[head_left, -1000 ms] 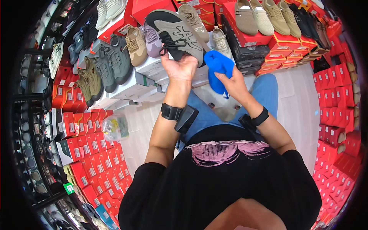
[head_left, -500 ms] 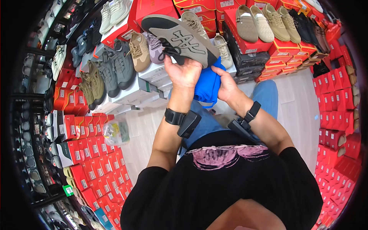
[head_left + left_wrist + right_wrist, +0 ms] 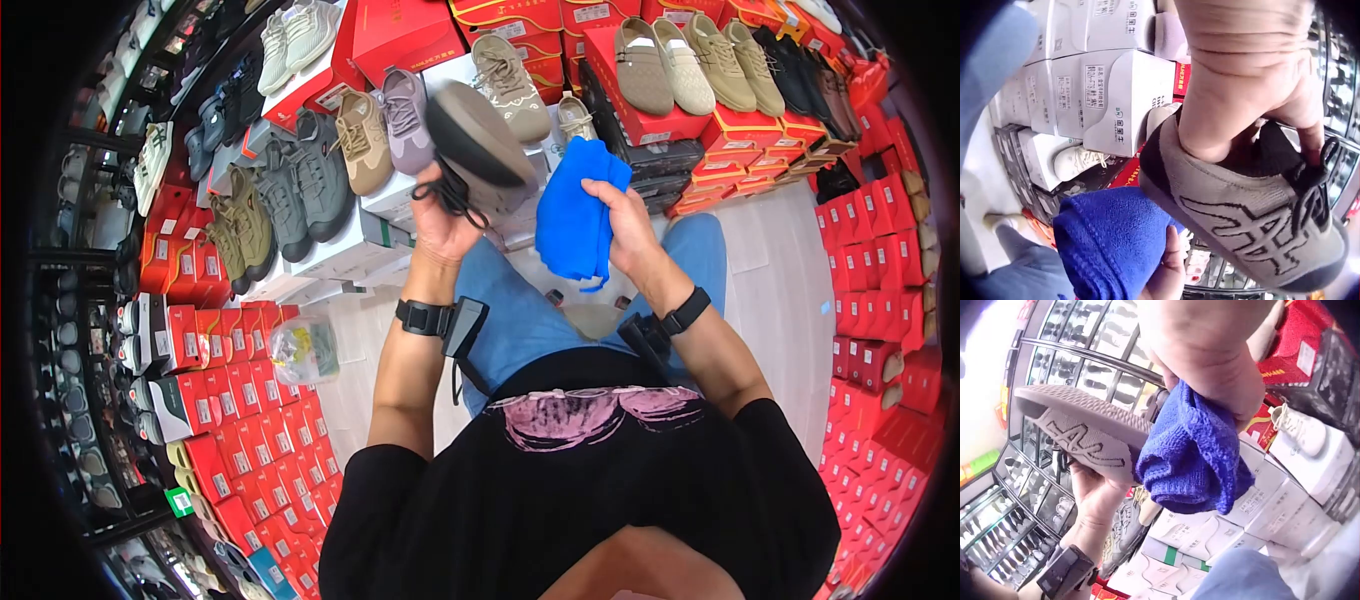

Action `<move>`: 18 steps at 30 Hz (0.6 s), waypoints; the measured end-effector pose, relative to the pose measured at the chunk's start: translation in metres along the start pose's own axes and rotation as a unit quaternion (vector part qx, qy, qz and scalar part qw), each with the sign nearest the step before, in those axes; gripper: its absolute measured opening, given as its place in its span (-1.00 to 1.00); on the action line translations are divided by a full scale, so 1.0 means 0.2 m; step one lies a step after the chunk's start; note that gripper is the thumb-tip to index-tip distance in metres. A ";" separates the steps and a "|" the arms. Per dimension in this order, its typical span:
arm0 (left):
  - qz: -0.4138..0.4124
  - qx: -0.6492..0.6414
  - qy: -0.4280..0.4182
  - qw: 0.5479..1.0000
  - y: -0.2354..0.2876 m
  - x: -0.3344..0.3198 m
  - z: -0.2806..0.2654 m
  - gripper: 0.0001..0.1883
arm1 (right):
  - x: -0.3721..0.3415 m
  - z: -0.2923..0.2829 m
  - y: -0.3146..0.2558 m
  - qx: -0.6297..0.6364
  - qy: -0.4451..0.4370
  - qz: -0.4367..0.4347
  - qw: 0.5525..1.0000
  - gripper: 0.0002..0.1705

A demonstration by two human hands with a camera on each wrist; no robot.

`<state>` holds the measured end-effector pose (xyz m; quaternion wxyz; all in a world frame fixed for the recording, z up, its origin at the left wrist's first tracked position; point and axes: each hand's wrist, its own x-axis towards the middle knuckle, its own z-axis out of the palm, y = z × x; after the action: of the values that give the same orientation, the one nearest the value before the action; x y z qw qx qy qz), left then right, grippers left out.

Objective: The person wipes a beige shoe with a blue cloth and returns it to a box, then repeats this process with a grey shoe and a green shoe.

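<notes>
The left hand (image 3: 445,225) holds up a grey-brown shoe (image 3: 485,150) with black laces and a black toe. In the left wrist view the fingers of this hand (image 3: 1254,94) reach into the opening of the shoe (image 3: 1235,219). A folded blue cloth (image 3: 575,215) is pinched by the right hand (image 3: 628,225), thumb on top. The right wrist view has the cloth (image 3: 1191,456) beside the heel end of the shoe (image 3: 1085,431), its textured sole facing up; whether they touch is unclear.
Pairs of shoes (image 3: 320,175) stand on white boxes (image 3: 345,245) in front. Beige shoes (image 3: 645,75) rest on red boxes at the front right. More red boxes (image 3: 250,400) line the left side, near a clear plastic bag (image 3: 303,350) on the floor.
The shoe has turned in the left hand, and that hand has moved slightly left and down. The right hand and cloth have come away from the shoe's heel toward the right.
</notes>
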<state>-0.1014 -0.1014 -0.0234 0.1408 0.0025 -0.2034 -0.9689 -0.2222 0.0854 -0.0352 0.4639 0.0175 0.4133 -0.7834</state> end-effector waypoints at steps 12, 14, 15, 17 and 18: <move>-0.164 0.445 0.060 0.878 0.14 0.03 0.09 -0.66 | -0.06 -0.08 -0.03 -0.041 -0.090 0.011 0.995 -0.67; -0.164 0.490 0.068 0.853 0.18 0.06 0.06 -0.66 | -0.10 -0.10 -0.08 -0.059 -0.124 0.029 0.990 -0.64; -0.160 0.546 0.049 0.821 0.19 0.09 0.07 -0.67 | -0.10 -0.15 -0.08 -0.040 -0.127 0.039 0.990 -0.61; -0.172 0.660 0.021 0.731 0.24 0.15 0.09 -0.68 | -0.10 -0.22 -0.08 -0.005 -0.125 0.058 0.990 -0.61; -0.170 0.659 0.022 0.732 0.26 0.18 0.10 -0.68 | -0.10 -0.24 -0.09 0.031 -0.121 0.078 0.989 -0.61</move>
<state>-0.1231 -0.1482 0.0173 -0.0588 0.1510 -0.7841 -0.5990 -0.2408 0.1363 -0.0482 0.5691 -0.0305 0.3269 -0.7539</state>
